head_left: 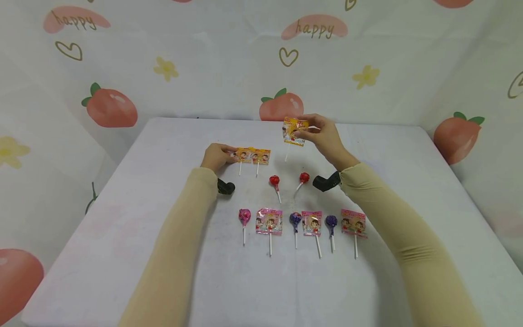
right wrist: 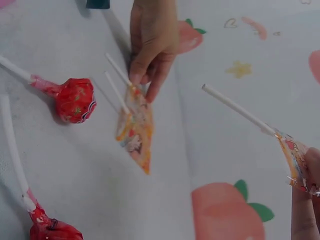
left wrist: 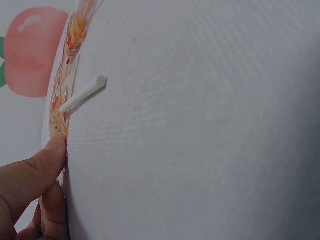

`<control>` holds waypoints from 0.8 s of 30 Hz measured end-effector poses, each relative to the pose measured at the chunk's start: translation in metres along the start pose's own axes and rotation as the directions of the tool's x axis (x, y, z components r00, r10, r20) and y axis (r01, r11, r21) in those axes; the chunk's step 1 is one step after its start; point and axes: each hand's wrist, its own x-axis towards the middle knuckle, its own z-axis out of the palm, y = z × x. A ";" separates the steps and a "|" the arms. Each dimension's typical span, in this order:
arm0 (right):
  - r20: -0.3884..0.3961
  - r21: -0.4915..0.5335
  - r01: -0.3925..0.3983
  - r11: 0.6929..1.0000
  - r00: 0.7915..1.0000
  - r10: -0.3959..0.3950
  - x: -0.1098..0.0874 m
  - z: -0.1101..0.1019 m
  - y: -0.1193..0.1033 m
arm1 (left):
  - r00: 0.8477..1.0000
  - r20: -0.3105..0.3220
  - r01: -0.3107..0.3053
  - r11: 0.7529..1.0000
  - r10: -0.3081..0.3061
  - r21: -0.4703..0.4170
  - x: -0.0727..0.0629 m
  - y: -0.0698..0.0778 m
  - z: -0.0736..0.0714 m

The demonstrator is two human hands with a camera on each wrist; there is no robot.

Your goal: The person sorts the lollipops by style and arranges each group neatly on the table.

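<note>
Toward the back of the table, my left hand (head_left: 216, 156) pinches the edge of a yellow-wrapped lollipop (head_left: 244, 156). A second yellow-wrapped lollipop (head_left: 261, 157) lies against its right side, both sticks pointing toward me. In the left wrist view the thumb (left wrist: 50, 155) presses on the wrapper's corner. My right hand (head_left: 324, 136) holds another yellow-wrapped lollipop (head_left: 292, 131) up above the table between thumb and fingers, its white stick hanging down. In the right wrist view this lollipop's stick (right wrist: 237, 109) juts out to the left.
Two red lollipops, a left one (head_left: 274, 180) and a right one (head_left: 304, 177), lie mid-table. Nearer me runs a row: a pink ball lollipop (head_left: 244, 216), purple ones (head_left: 295, 218) and flat pink-wrapped ones (head_left: 269, 221). A printed curtain (head_left: 229, 59) hangs behind the white table (head_left: 135, 218).
</note>
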 end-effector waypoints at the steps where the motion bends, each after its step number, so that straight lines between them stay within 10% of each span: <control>1: 0.009 0.006 -0.017 1.000 1.000 0.017 0.003 0.002 0.002 | 1.000 -0.001 -0.001 1.000 0.001 0.005 0.000 0.000 0.000; 24: 0.078 -0.048 -0.290 0.956 0.953 0.293 0.031 0.049 0.032 | 1.000 -0.001 0.000 1.000 0.000 -0.014 -0.002 0.001 0.000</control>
